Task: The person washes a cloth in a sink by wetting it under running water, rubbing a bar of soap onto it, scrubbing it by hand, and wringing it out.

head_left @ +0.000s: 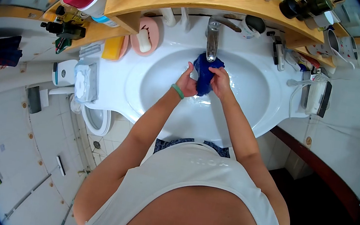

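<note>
A dark blue cloth hangs in a bunch under the faucet, inside the white sink. My left hand, with a green bangle at its wrist, grips the cloth's left lower side, thumb pointing up. On the other side, my right hand pinches the cloth's right edge between thumb and fingers. Water glistens on the basin around the cloth. Some of the fingers are hidden behind the fabric.
Left of the basin lie a pink soap dish with white soap, a yellow block and a wipes pack. A wooden shelf with jars arches over the sink's back. Cups and brushes stand at right; a toilet is lower left.
</note>
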A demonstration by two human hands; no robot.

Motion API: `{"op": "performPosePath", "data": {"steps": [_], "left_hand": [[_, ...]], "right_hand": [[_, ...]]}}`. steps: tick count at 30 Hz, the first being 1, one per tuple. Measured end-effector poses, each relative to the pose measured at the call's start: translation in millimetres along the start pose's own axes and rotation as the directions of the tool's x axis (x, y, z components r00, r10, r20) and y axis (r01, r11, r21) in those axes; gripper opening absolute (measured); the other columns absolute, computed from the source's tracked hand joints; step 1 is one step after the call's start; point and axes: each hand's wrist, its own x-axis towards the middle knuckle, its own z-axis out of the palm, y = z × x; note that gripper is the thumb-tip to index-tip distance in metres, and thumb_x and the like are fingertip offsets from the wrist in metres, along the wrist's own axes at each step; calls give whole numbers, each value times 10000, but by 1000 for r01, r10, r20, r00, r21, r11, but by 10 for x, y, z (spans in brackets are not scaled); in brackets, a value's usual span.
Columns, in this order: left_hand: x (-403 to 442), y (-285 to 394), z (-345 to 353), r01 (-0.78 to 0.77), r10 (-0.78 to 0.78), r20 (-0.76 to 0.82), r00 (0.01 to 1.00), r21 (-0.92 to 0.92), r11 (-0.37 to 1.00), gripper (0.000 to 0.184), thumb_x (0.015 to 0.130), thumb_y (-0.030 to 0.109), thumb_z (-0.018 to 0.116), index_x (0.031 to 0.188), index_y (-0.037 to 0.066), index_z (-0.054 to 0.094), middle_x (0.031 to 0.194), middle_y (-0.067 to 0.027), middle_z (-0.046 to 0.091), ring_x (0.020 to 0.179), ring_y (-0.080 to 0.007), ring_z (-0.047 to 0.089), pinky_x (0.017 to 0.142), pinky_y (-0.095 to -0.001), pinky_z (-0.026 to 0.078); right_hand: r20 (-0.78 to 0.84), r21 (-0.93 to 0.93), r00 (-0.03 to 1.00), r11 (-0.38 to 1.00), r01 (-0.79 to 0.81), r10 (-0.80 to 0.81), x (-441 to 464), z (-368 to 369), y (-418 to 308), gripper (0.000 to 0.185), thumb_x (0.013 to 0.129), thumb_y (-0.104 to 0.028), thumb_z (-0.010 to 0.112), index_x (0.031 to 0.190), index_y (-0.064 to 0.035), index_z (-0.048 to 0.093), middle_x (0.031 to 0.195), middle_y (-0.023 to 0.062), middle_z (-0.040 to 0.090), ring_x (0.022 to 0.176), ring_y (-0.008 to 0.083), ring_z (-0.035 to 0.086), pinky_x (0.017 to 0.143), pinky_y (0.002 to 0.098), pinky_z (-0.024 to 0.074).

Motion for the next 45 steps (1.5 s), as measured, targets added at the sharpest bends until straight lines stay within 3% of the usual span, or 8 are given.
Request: {"op": "performPosePath", "data": {"steps": [7,11,21,27,29,31,34,45], "left_hand": [[173,137,5,-164,252,-122,960,486,858,399,849,330,614,1056,-10,599,986,-80,637,828,-116,599,758,-259,470],[136,369,-219,-128,731,-16,682,982,142,290,772,268,714,747,-19,682,615,-7,611,561,-53,478,530,-234,412],[-654,710,3,103,795,164,585,956,-273,585,573,154,826,1055,33,516,793,-163,636,720,-275,608,706,-325,481],[-593,519,-110,370,784,238,574,778,-507,346,644,128,747,963,61,634,848,-151,583,818,-338,578,722,-390,476],[-495,507,-281,326,802,266,534,811,-485,165,719,164,698,785,18,660,820,-129,550,792,-304,571,704,-369,473],[-261,532,-602,5,840,258,477,955,-296,231,794,261,642,917,65,643,896,-93,549,805,-263,567,714,-371,475],[-200,333,-350,-210,438,-306,845,563,800,495,831,523,507,1180,172,494,1038,-50,544,939,-268,543,795,-520,437],[538,26,-215,-257,259,-46,965,48,965,454,823,546,510,1001,129,542,965,-118,568,909,-276,564,815,-439,474]], "right_hand": [[-34,-168,993,980,110,-117,-17,72,-43,168,773,-59,617,824,-61,457,807,32,525,718,116,523,651,246,447],[11,-620,979,767,167,-204,-2,-139,-290,292,753,-129,691,959,28,554,899,67,598,765,142,555,708,274,457],[23,-964,981,256,72,-192,-204,-509,-717,914,451,-123,867,1232,-49,397,1045,234,566,920,326,588,848,364,460],[233,-943,924,-302,138,-304,241,-799,-208,476,639,-184,745,1076,-87,581,1075,172,549,905,318,570,808,362,467],[360,-931,838,-218,293,-411,267,-789,-205,411,711,-211,696,1085,-94,570,1067,142,557,898,281,578,789,354,475],[-25,-303,996,949,-89,85,156,-497,-346,347,781,-260,631,1089,-118,554,1054,82,556,897,232,579,749,320,486],[-6,-61,996,995,-85,85,98,-201,-242,409,792,-143,614,1172,-138,461,1072,64,540,923,225,581,758,352,505],[224,-833,947,458,309,-231,-566,522,169,314,638,-274,761,854,-80,640,905,88,605,829,204,603,719,282,479]]}}
